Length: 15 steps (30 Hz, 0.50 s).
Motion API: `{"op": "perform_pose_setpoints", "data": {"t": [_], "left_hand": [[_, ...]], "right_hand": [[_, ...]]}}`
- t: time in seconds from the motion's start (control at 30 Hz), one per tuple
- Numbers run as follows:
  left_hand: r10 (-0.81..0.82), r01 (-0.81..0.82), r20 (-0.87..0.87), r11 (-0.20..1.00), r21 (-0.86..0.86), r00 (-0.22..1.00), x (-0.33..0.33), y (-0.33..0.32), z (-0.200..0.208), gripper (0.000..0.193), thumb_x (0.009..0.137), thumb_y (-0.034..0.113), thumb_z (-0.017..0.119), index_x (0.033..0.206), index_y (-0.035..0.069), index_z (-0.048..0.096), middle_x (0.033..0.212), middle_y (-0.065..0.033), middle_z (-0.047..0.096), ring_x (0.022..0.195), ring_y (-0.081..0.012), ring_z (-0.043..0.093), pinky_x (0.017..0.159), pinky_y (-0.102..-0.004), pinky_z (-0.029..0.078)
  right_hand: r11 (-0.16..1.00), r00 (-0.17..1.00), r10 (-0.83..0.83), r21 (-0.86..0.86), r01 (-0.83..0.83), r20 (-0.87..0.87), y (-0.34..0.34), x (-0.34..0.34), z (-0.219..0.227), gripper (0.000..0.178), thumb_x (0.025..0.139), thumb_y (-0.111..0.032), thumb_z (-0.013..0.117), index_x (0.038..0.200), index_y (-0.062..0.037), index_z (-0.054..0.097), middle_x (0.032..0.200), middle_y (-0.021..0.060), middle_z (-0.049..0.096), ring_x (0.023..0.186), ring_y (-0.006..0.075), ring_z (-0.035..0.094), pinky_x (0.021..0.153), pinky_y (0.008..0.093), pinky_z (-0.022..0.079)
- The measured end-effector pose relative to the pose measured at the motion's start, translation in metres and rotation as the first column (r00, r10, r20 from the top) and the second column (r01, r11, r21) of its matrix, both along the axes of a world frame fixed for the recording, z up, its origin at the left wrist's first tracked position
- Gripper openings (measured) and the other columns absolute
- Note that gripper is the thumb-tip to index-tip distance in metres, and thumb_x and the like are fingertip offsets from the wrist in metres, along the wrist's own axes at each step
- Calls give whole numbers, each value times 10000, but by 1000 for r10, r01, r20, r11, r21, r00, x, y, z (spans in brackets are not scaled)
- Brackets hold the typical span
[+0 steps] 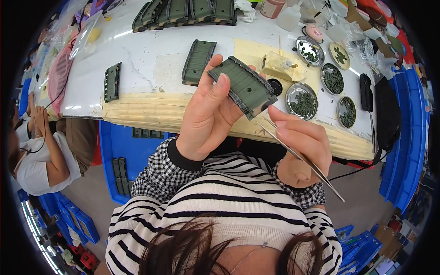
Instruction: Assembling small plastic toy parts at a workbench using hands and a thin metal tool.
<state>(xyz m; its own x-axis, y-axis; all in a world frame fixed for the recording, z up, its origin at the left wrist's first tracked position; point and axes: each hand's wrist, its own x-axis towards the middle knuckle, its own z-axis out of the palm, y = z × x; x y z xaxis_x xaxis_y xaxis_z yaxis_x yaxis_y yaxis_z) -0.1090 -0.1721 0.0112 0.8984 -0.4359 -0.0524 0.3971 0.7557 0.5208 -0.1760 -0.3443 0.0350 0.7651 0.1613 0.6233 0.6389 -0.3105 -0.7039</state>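
Note:
My left hand (205, 112) holds up a dark green ribbed plastic panel (244, 86) with toothed dark edges, tilted above the table's front edge. Steel tweezers (306, 161) are in my right hand (305, 142), their tips just below the panel's lower right corner. A fingertip of that hand is at or very near this corner; whether it touches I cannot tell. Any small part at the tweezer tips is too small to make out. Behind the held panel lies a similar green panel (198, 62), and a narrower one (112, 82) lies farther left.
Round dishes with small green parts, such as the near metal dish (301, 101), stand at the right beside a taped bottle (280, 65). Green panels (185, 11) are lined up at the back. A blue crate (137, 151) sits below the table; a co-worker (48, 156) is at the left.

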Motion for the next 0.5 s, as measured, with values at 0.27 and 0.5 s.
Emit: {"op": "perform_pose_setpoints", "data": {"t": [0.27, 0.5], "left_hand": [[-227, 80, -334, 912, -402, 915, 16, 10, 7, 543, 896, 445, 571, 1181, -14, 519, 1356, -246, 387, 1141, -272, 549, 914, -278, 559], [-94, -38, -432, 957, -287, 897, 24, -2, 13, 603, 867, 466, 617, 1146, -54, 496, 1109, -140, 569, 1022, -247, 614, 838, -240, 581]], "right_hand": [[938, 989, -136, 331, 107, 64, 3, -1, -6, 294, 981, -255, 484, 1144, -25, 566, 928, 194, 619, 894, 350, 665, 878, 530, 514], [974, 957, -210, 127, 187, 199, 2, 5, -12, 396, 1019, -285, 373, 1204, 25, 536, 831, 196, 681, 804, 289, 697, 871, 445, 530]]}}
